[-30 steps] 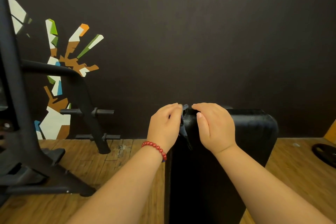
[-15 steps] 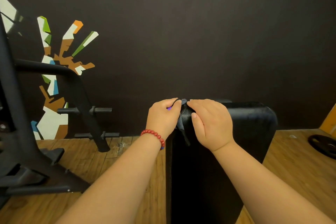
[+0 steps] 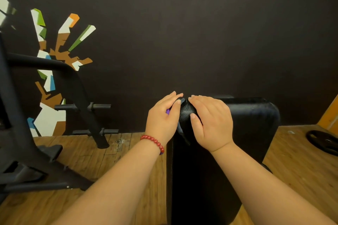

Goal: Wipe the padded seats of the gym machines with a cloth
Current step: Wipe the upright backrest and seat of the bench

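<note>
Pinching dark cloth [image 3: 181, 130] at corner of padded seat [image 3: 252, 115], left grip [image 3: 163, 117], right grip [image 3: 210, 122] flat on seat, fingers relaxed.

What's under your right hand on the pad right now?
The right hand lies flat on the black pad's far left corner. A dark cloth edge shows beside its thumb, hanging down the pad's side. How much cloth lies beneath the palm is covered.

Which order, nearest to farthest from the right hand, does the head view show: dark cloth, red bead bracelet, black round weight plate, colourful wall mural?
1. dark cloth, against the right hand, on its left side.
2. red bead bracelet, on the left wrist.
3. black weight plate, on the floor, far right.
4. colourful wall mural, far left, on the wall.
</note>
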The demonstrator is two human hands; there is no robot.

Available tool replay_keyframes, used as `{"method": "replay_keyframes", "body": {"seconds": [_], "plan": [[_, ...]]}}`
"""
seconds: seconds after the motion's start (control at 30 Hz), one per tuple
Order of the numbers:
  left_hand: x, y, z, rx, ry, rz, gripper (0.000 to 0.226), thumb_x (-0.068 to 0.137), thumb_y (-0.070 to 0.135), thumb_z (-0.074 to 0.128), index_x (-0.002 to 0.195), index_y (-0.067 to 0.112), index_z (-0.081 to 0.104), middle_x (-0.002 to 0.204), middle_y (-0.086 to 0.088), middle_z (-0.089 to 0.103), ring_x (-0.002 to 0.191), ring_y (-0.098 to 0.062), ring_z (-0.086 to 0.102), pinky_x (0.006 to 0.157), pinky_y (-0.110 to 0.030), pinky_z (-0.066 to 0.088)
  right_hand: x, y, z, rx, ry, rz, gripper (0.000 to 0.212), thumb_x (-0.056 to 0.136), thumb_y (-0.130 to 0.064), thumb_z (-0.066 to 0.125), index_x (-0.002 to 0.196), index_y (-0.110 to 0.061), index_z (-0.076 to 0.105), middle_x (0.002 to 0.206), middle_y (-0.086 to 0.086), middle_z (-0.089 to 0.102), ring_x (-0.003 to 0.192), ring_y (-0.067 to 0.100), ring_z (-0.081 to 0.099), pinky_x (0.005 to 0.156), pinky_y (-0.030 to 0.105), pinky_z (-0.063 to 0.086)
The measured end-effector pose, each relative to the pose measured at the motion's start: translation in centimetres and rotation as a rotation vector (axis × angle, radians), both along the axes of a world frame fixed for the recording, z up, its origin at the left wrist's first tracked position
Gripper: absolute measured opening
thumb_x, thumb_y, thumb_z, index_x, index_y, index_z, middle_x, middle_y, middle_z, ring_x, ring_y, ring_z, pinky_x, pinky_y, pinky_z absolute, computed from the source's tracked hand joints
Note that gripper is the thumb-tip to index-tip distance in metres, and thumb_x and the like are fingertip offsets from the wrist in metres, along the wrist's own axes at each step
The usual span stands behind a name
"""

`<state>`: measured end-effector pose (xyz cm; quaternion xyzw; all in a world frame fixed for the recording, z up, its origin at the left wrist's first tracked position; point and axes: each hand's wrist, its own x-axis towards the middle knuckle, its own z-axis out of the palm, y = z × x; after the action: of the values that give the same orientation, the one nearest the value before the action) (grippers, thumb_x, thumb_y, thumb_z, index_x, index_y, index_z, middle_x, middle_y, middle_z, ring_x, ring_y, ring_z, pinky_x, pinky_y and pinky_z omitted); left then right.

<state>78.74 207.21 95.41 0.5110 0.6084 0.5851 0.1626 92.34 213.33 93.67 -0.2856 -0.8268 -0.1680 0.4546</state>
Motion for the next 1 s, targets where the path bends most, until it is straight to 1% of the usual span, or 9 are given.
{"method": "replay_keyframes", "body": {"seconds": [0.13, 0.2, 0.37, 0.5, 0.63, 0.73, 0.8, 0.9, 1.0], "plan": [[0.4, -1.0, -2.3, 0.113, 0.034, 0.071, 0.026, 0.099, 0.019, 0.051, 0.120, 0.028, 0.064, 0.121, 0.012, 0.059, 0.110, 0.007, 0.052, 0.096, -0.004, 0.036, -0.1, 0.0, 0.0, -0.022, -0.008, -0.002, 0.042, 0.094, -0.033, 0.041, 0.118, -0.010, 0.066, 0.118, 0.004, 0.067, 0.111, 0.019, 0.061, 0.098, 0.033, 0.041], [0.9, -1.2, -3.2, 0.153, 0.017, 0.113, 0.027, 0.097, 0.018, 0.053, 0.121, 0.026, 0.064, 0.120, 0.014, 0.058, 0.108, 0.014, 0.050, 0.092, 0.002, 0.034, -0.1, 0.0, -0.1, -0.025, -0.014, -0.001, 0.042, 0.094, -0.033, 0.042, 0.119, -0.010, 0.066, 0.118, 0.004, 0.067, 0.111, 0.020, 0.061, 0.098, 0.033, 0.042], [0.4, 0.1, -1.3, 0.133, -0.001, 0.081, 0.024, 0.094, 0.019, 0.060, 0.116, 0.021, 0.068, 0.115, 0.012, 0.064, 0.110, 0.003, 0.055, 0.097, -0.007, 0.040, -0.1, 0.1, -0.2, -0.016, -0.028, -0.027, 0.042, 0.092, -0.033, 0.044, 0.119, -0.010, 0.066, 0.119, 0.004, 0.067, 0.112, 0.019, 0.060, 0.099, 0.030, 0.039], [0.5, 0.2, -1.5, 0.162, 0.017, 0.101, 0.025, 0.094, 0.015, 0.059, 0.117, 0.021, 0.067, 0.112, 0.015, 0.061, 0.107, 0.006, 0.055, 0.099, -0.012, 0.042, -0.2, 0.0, -0.1, -0.017, -0.010, -0.027, 0.042, 0.092, -0.033, 0.043, 0.118, -0.009, 0.067, 0.118, 0.005, 0.068, 0.111, 0.020, 0.061, 0.099, 0.032, 0.040], [1.0, -0.6, -3.2, 0.200, -0.021, 0.153, 0.028, 0.096, 0.017, 0.056, 0.121, 0.027, 0.060, 0.115, 0.019, 0.058, 0.102, 0.022, 0.049, 0.095, -0.003, 0.038, -0.1, -0.1, 0.0, -0.019, -0.009, -0.022, 0.042, 0.092, -0.033, 0.042, 0.118, -0.010, 0.066, 0.118, 0.004, 0.067, 0.112, 0.020, 0.061, 0.098, 0.033, 0.041], [1.4, -1.1, -4.0, 0.190, -0.053, 0.186, 0.028, 0.097, 0.020, 0.053, 0.122, 0.028, 0.060, 0.117, 0.019, 0.056, 0.102, 0.027, 0.046, 0.091, 0.004, 0.033, -0.2, -0.1, -0.1, -0.015, -0.009, -0.020, 0.042, 0.092, -0.033, 0.042, 0.119, -0.010, 0.066, 0.119, 0.004, 0.067, 0.113, 0.021, 0.061, 0.098, 0.034, 0.041], [1.4, -1.0, -3.7, 0.191, -0.028, 0.173, 0.027, 0.097, 0.019, 0.054, 0.121, 0.031, 0.059, 0.117, 0.019, 0.056, 0.104, 0.021, 0.049, 0.092, 0.003, 0.033, -0.2, -0.1, -0.2, -0.013, -0.001, -0.024, 0.042, 0.092, -0.033, 0.042, 0.119, -0.010, 0.066, 0.119, 0.004, 0.067, 0.113, 0.021, 0.061, 0.099, 0.034, 0.041], [0.9, 0.0, -2.0, 0.187, 0.108, 0.146, 0.026, 0.096, 0.018, 0.057, 0.119, 0.021, 0.067, 0.112, 0.020, 0.056, 0.109, 0.010, 0.050, 0.095, 0.002, 0.033, -0.2, -0.1, -0.3, -0.014, -0.001, -0.028, 0.043, 0.093, -0.033, 0.042, 0.119, -0.009, 0.066, 0.119, 0.005, 0.067, 0.113, 0.021, 0.061, 0.099, 0.036, 0.042], [0.5, 0.5, -1.4, 0.160, 0.162, 0.113, 0.026, 0.096, 0.019, 0.057, 0.120, 0.018, 0.067, 0.109, 0.020, 0.055, 0.110, 0.008, 0.049, 0.094, 0.001, 0.033, -0.2, 0.0, -0.3, -0.018, 0.002, -0.026, 0.043, 0.093, -0.033, 0.042, 0.120, -0.009, 0.065, 0.120, 0.005, 0.067, 0.114, 0.021, 0.060, 0.100, 0.035, 0.041]]}}
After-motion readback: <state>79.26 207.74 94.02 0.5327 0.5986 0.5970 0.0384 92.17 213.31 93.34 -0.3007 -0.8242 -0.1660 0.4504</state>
